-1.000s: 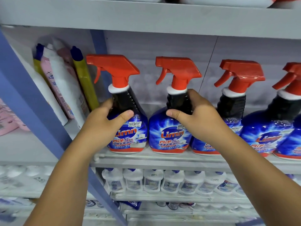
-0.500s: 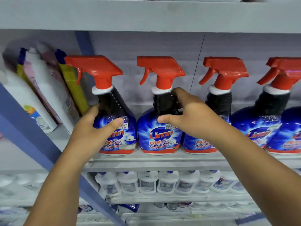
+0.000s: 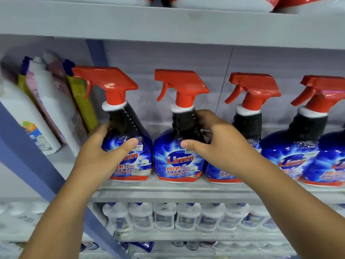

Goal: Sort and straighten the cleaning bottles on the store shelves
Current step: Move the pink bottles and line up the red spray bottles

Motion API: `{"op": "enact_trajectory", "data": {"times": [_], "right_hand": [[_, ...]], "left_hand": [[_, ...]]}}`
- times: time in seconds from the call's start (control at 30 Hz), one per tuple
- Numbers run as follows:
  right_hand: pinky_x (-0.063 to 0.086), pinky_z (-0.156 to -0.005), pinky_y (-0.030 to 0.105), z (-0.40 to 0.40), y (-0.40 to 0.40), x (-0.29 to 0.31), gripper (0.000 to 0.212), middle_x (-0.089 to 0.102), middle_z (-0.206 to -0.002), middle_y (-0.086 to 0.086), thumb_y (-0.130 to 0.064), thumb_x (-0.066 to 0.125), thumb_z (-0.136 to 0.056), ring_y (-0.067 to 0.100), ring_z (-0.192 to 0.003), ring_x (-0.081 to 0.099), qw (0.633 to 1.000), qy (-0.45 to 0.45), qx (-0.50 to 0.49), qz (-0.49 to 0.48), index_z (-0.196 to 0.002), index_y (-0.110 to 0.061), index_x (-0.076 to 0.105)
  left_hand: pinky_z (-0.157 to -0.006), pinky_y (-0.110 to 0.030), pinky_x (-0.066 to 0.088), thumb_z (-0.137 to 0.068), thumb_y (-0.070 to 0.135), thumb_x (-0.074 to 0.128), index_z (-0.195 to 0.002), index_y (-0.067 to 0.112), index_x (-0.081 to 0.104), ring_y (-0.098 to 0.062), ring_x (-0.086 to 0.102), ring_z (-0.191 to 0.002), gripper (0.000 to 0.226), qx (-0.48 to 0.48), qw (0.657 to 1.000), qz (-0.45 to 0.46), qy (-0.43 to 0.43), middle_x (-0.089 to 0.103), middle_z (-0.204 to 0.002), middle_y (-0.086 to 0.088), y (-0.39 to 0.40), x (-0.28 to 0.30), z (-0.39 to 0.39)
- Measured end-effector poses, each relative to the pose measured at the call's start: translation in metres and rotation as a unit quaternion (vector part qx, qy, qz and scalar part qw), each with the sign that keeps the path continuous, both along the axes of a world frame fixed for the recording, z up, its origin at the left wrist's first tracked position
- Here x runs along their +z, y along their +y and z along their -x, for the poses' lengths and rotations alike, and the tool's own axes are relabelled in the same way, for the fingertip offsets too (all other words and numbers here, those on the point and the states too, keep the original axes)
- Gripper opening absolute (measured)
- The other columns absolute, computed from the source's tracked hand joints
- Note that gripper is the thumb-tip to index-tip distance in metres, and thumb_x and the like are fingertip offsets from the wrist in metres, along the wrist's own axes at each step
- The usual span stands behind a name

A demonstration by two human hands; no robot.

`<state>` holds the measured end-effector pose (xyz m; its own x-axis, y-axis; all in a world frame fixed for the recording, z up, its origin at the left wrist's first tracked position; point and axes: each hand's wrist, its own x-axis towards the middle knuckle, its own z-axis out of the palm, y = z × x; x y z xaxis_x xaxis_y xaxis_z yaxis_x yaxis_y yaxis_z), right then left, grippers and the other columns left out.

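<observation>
1. We take the blue upright post (image 3: 97,53) at the back of the shelf as our landmark. Left of it, the mixed tall bottles (image 3: 56,109) lean against one another, tilted; by our reckoning this group is not yet straightened.
2. Just right of the post, our left hand (image 3: 99,157) wraps the first spray bottle (image 3: 128,146) at its shoulder, thumb across the front label and fingers curled behind. The bottle stands on the shelf edge (image 3: 168,191), its red trigger pointing left.
3. Next right, our right hand (image 3: 214,144) pinches the black neck of the second spray bottle (image 3: 177,161), thumb in front and fingers round the back. It stands upright, label forward, just beside the first.
4. Farther right of the post, the third spray bottle (image 3: 248,116) and the fourth spray bottle (image 3: 298,146) face the same way; the fourth looks somewhat tilted.
5. We judge the row roughly half aligned: two bottles are in hand, and the far-right ones and the leaning group are left.
</observation>
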<state>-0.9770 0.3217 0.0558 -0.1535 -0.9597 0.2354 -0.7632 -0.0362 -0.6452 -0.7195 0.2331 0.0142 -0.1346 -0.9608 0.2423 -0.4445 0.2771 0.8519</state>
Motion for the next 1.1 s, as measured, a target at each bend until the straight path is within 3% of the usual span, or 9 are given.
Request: {"op": "enact_trajectory", "data": {"times": [0.13,0.2,0.33,0.43,0.53,0.7,0.87,1.0,1.1], "right_hand": [[0.053,-0.080,0.015,0.025,0.051,-0.002,0.011,0.073,-0.091,-0.014,-0.022,0.073,-0.089,0.004,-0.088,0.070,0.967,-0.107,-0.077,0.219,-0.099,-0.023,0.068],[0.052,-0.076,0.015,0.048,0.070,0.000,0.007,0.072,-0.087,-0.012,-0.021,0.071,-0.091,0.004,-0.081,0.069,0.942,-0.105,-0.152,0.281,-0.091,-0.026,0.065],[0.054,-0.095,0.029,0.093,0.056,0.001,0.045,0.071,-0.114,-0.013,-0.043,0.078,-0.078,0.006,-0.106,0.068,0.977,-0.105,-0.148,0.107,-0.119,-0.033,0.062],[0.049,-0.085,0.014,0.093,0.040,-0.004,0.051,0.070,-0.109,-0.015,-0.042,0.081,-0.078,0.005,-0.100,0.066,0.994,-0.047,-0.095,-0.001,-0.123,-0.038,0.057],[0.049,-0.077,0.019,0.088,0.039,-0.009,0.048,0.070,-0.103,-0.011,-0.039,0.080,-0.081,0.011,-0.095,0.065,0.993,-0.038,-0.113,0.023,-0.123,-0.036,0.057],[0.048,-0.078,0.027,0.089,0.040,-0.009,0.047,0.070,-0.105,-0.009,-0.040,0.079,-0.082,0.013,-0.096,0.064,0.993,-0.039,-0.106,0.026,-0.124,-0.034,0.058],[0.043,-0.069,0.009,0.091,0.039,-0.008,0.042,0.069,-0.099,-0.013,-0.040,0.078,-0.083,0.009,-0.091,0.063,0.995,-0.026,-0.092,0.018,-0.120,-0.035,0.057],[0.043,-0.079,0.005,0.091,0.044,-0.015,0.048,0.067,-0.106,-0.016,-0.041,0.074,-0.084,0.006,-0.099,0.064,0.994,-0.009,-0.096,0.043,-0.128,-0.036,0.056],[0.051,-0.098,0.029,0.073,0.061,-0.020,0.038,0.064,-0.116,-0.011,-0.038,0.069,-0.086,0.009,-0.110,0.063,0.972,-0.060,-0.148,0.170,-0.122,-0.031,0.060]], "left_hand": [[-0.098,-0.036,0.050,-0.087,0.042,0.077,-0.106,0.031,0.058,-0.023,0.062,-0.108,0.029,0.119,0.965,0.218,0.084,0.060,-0.116,-0.007,0.034,0.001,0.020],[-0.096,-0.037,0.050,-0.087,0.037,0.073,-0.106,0.028,0.058,-0.024,0.064,-0.107,0.026,0.070,0.961,0.245,0.111,0.062,-0.112,-0.005,0.049,0.000,0.039],[-0.107,-0.029,0.045,-0.076,0.059,0.069,-0.132,0.034,0.055,-0.008,0.058,-0.126,0.063,-0.043,0.989,0.131,0.054,0.060,-0.134,0.014,0.046,-0.001,0.085],[-0.095,-0.005,0.041,-0.078,0.053,0.076,-0.131,0.032,0.059,0.006,0.060,-0.112,0.059,-0.063,0.994,0.087,0.008,0.066,-0.119,0.022,0.039,0.001,0.110],[-0.073,0.003,0.038,-0.082,0.040,0.078,-0.121,0.029,0.063,0.010,0.061,-0.089,0.043,-0.041,0.997,0.062,0.001,0.068,-0.099,0.026,0.037,0.003,0.120],[-0.071,-0.002,0.038,-0.085,0.039,0.076,-0.119,0.034,0.060,0.014,0.058,-0.086,0.039,-0.032,0.998,0.050,-0.003,0.065,-0.097,0.029,0.038,0.004,0.120],[-0.074,-0.001,0.040,-0.085,0.040,0.076,-0.123,0.034,0.060,0.013,0.060,-0.089,0.042,-0.035,0.998,0.047,-0.010,0.067,-0.100,0.028,0.038,0.006,0.118],[-0.100,-0.018,0.045,-0.088,0.031,0.075,-0.128,0.036,0.061,0.006,0.061,-0.117,0.043,-0.036,0.994,0.078,0.064,0.069,-0.120,0.024,0.044,0.010,0.103],[-0.095,-0.017,0.049,-0.093,0.025,0.071,-0.108,0.036,0.067,-0.002,0.067,-0.106,0.019,0.080,0.973,0.165,0.138,0.073,-0.108,0.017,0.056,0.013,0.068]]}}
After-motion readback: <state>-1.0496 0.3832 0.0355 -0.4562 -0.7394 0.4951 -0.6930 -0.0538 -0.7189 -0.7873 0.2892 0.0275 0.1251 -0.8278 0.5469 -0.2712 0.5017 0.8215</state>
